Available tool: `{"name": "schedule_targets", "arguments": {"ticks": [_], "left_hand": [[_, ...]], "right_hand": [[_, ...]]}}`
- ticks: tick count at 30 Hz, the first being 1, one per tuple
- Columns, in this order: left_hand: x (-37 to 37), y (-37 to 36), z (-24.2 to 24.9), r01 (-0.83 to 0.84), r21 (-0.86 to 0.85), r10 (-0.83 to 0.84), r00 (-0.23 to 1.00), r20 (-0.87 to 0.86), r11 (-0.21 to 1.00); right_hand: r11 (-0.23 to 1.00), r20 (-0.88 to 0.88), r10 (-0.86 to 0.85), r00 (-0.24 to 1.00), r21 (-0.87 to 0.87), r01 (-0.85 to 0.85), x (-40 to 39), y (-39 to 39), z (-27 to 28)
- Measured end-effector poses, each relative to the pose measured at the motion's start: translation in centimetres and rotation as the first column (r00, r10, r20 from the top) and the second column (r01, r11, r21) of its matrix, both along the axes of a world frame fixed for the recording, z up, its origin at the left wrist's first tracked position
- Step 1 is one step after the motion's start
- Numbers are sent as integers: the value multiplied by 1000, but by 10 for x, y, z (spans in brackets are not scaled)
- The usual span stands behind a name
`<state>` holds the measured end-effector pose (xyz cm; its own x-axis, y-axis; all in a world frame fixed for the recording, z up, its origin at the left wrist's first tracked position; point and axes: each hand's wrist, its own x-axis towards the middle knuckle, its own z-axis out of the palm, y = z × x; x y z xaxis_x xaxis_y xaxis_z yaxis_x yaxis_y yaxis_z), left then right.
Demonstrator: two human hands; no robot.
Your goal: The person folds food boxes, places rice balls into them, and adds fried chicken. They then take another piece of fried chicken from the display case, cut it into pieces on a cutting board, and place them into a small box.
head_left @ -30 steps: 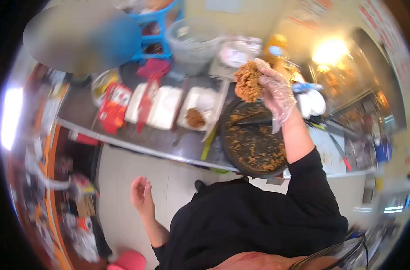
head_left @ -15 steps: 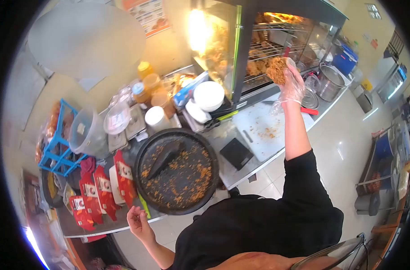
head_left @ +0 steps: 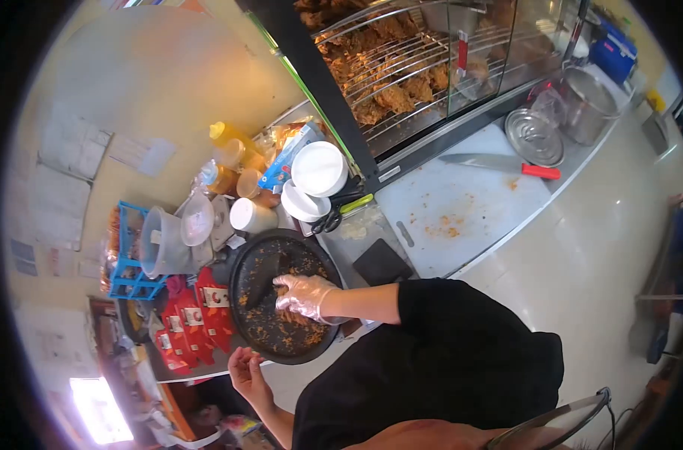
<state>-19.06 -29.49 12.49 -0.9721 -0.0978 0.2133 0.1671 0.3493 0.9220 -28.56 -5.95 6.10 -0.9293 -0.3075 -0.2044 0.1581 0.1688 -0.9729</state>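
Note:
My right hand (head_left: 305, 297), in a clear plastic glove, reaches over a large round black tray (head_left: 240, 259) strewn with brown crumbs. Its fingers curl around a piece of fried chicken (head_left: 281, 291), mostly hidden beneath the glove. A dark flat scoop-like piece (head_left: 263, 279) lies in the tray beside those fingers. My left hand (head_left: 251, 376), bare, hovers at the tray's near-left edge with loosely bent fingers and nothing visible in it. Red paper boxes (head_left: 199, 326) stand to the left of the tray.
A glass cabinet (head_left: 450, 75) holds fried chicken on wire racks. Below it, a white cutting board (head_left: 461, 202) bears crumbs and a red-handled knife (head_left: 537, 172). A pot (head_left: 588, 109) stands at far right. White tubs (head_left: 319, 169), sauce bottles (head_left: 233, 139) and a blue rack (head_left: 127, 277) line the wall.
My right hand has moved from the cabinet's front down and left to the tray, taking the fried chicken with it. My view has shifted. The left hand stays near the tray edge.

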Motion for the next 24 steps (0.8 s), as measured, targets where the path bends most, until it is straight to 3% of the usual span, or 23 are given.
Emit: {"name": "schedule_targets", "arguments": {"ticks": [1, 2, 3, 5, 6, 7, 8, 9, 10, 12, 13, 16, 18, 23, 24], "left_hand": [[-1, 2, 3, 1, -23, -1, 1000, 2, 1000], [-2, 2, 3, -23, -27, 23, 1000, 9, 999], [-2, 0, 2, -29, -34, 29, 1000, 12, 999], [-5, -2, -4, -41, -29, 42, 999, 18, 999], [-8, 1, -6, -31, -28, 31, 999, 17, 999], [-10, 3, -8, -20, -28, 21, 1000, 18, 999], [-12, 6, -7, -7, -33, 8, 1000, 15, 999], [-14, 11, -4, 9, -34, -9, 1000, 22, 999], [-16, 20, -2, 27, -38, -27, 999, 23, 999], [-19, 31, 5, 65, -49, -64, 998, 24, 997], [-22, 30, 7, 70, -53, -69, 997, 20, 996], [-25, 30, 13, 47, -76, -46, 999, 21, 996], [-27, 30, 14, 51, -63, -52, 999, -12, 997], [-24, 25, 9, 10, -28, -11, 1000, -23, 1000], [-23, 20, 6, 4, -26, -5, 1000, -18, 1000]], "right_hand": [[960, 155, -61, 986, -261, 101, 4, 18, 26], [968, -443, -249, 861, -139, 208, -6, 31, 14], [925, -882, -247, 400, -92, 369, -17, 47, 2], [775, -848, -418, 327, -144, 616, -19, 127, 38], [675, -611, -701, 368, -402, 619, -42, 154, 33], [439, -858, -513, 39, -223, 871, -51, 199, 62], [458, -822, -546, 159, -135, 879, -66, 239, 78], [254, -875, -459, 157, 41, 966, -93, 272, 83], [229, -878, -450, 163, 63, 971, -113, 293, 97], [202, -843, -405, 354, 295, 934, -148, 319, 133], [195, -764, -366, 532, 496, 846, -165, 328, 146], [133, -700, -122, 704, 691, 710, -232, 346, 141], [143, -716, -133, 685, 670, 728, -264, 355, 131], [-56, -522, 284, 804, 828, 558, -200, 343, 145], [85, -605, 106, 789, 796, 599, -180, 333, 156]]}}
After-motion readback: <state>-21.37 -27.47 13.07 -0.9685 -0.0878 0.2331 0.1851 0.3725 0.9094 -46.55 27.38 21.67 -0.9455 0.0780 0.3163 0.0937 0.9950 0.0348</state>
